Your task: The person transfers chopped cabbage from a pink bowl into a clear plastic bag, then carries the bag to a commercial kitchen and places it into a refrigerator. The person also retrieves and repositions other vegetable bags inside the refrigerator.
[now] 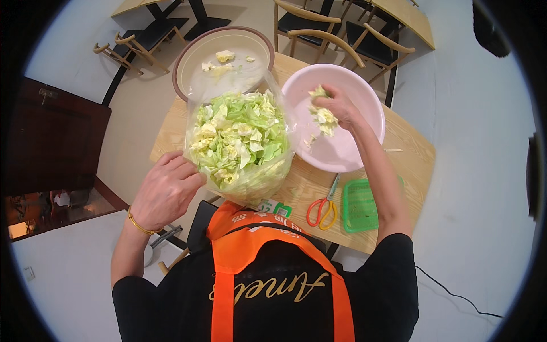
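Note:
A clear plastic bag [256,186] full of torn cabbage leaves [241,137] stands at the table's near left. My left hand [171,188] pinches the bag's left edge. My right hand [337,107] grips a clump of pale cabbage leaves [323,119] over the pink plastic basin [337,154]; a few small scraps show at the basin's left side. Behind the bag, a beige basin with a brown rim [181,64] holds several pale cabbage pieces [224,55]. The bag's upper edge overlaps that basin and hides part of it.
On the wooden table [414,171] lie scissors with red and yellow handles [322,211], a green plastic basket [361,209] and a green and white card [273,208] bearing writing. A thin stick [393,150] is right of the pink basin. Wooden chairs [324,38] stand beyond the table.

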Motion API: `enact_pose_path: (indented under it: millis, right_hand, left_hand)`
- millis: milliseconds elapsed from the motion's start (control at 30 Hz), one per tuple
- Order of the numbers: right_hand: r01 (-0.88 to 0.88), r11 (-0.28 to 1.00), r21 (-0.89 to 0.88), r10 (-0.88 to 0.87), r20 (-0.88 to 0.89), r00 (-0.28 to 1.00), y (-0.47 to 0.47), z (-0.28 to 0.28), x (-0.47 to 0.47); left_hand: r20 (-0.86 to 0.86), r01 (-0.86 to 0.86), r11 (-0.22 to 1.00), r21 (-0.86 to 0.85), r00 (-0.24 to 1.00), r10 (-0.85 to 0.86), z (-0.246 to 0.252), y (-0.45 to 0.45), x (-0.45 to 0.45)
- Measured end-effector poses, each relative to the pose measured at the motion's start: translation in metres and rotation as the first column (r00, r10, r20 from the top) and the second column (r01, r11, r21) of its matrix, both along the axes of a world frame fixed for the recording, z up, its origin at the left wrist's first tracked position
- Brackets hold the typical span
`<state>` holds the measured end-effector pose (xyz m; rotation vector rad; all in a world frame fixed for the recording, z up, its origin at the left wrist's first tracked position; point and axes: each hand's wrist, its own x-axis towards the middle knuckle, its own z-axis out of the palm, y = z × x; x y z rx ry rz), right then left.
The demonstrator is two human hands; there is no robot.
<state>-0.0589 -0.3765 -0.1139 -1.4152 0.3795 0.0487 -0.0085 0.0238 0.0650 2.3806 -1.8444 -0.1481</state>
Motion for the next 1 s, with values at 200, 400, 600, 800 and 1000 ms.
enact_pose_path:
  millis: [200,400,600,800,1000]
  right_hand:
    - [0.126,0.543,-0.830,0.282,0.322,0.904,0.136,0.081,0.031]
    - [-0.051,0.580,-0.813,0.496,0.303,0.814,0.119,0.101,0.031]
    - [-0.208,0.668,-0.714,0.067,-0.220,0.973,-0.023,-0.014,0.042]
    - [0.045,0.296,-0.954,-0.318,-0.054,0.946,-0.045,-0.180,0.021]
    - [-0.407,0.552,-0.728,0.319,-0.266,0.910,-0.017,-0.162,-0.005]
  left_hand:
    - [0.008,0.009,0.999,0.035,1.000,-0.009,0.005,-0.002,-0.002]
    - [-0.008,-0.022,0.999,0.037,1.000,0.022,0.006,0.001,-0.005]
    - [-0.014,-0.041,0.999,0.003,0.999,0.041,0.006,0.004,-0.007]
    - [-0.006,-0.055,0.998,0.038,0.998,0.055,0.007,0.001,-0.008]
    - [-0.018,-0.046,0.998,0.041,0.999,0.047,0.007,-0.002,-0.006]
